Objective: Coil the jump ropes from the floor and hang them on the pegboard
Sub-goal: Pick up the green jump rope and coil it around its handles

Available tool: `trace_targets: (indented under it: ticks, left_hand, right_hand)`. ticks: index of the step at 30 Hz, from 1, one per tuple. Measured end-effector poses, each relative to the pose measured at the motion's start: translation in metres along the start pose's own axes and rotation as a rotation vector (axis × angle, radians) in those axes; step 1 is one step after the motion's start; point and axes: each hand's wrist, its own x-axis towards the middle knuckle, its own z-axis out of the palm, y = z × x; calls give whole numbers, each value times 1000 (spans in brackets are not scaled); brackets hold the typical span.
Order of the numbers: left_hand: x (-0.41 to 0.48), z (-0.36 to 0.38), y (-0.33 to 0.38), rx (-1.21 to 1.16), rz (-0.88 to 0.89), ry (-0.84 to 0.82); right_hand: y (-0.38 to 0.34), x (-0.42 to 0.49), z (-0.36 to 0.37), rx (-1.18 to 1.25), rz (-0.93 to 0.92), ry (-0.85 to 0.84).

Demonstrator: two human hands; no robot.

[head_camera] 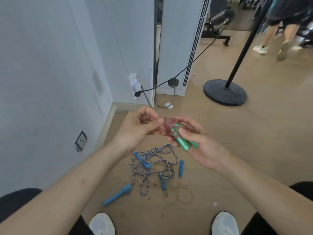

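Both hands hold a jump rope with green handles (183, 143) and a thin reddish cord (167, 126) bunched into a coil. My right hand (201, 145) grips the two green handles together. My left hand (142, 126) pinches the reddish coil at its left end. On the floor below lie tangled purple-and-white braided ropes (152, 167) with several blue handles (117, 195). A thin yellowish cord (179, 195) loops on the floor to their right. No pegboard is in view.
A white wall (50, 82) with sockets stands at left. A white upright unit (177, 44) stands ahead, with a black cable running to a plug. A black round stand base (224, 92) sits at right. Another person (284, 36) walks at the far right. My white shoes (102, 224) are below.
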Motion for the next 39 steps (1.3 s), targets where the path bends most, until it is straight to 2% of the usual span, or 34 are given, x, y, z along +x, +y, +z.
trace_targets:
  ticks: [5,11,18,25,28,32,33,37,39]
  left_hand:
    - [-3,7,-4,-38,-3,74]
    - [-9,18,-9,-107,2,129]
    - [-17,32,-17,-56,125,174]
    - [-17,34,-17,31,135,205]
    - [-19,36,-13,-85,79,170]
    - [-16,33,0,-386,-22,101]
    - [-15,30,2,-366,-26,89]
    - [-14,14,9,-17,-71,20]
    - [-13,8,13,44,-114,-16]
  right_hand:
    - [1,-1,4,-86,-50,-30]
    - [5,0,9,-120,-123,97]
    - [9,-2,14,-190,-141,205]
    - [8,-4,9,-324,-166,133]
    - [1,-1,6,-268,-104,155]
    - [-15,1,3,-57,12,110]
    - [-18,0,1,-17,22,112]
    - [-21,2,-7,47,13,61]
    - [-21,3,-9,31,18,59]
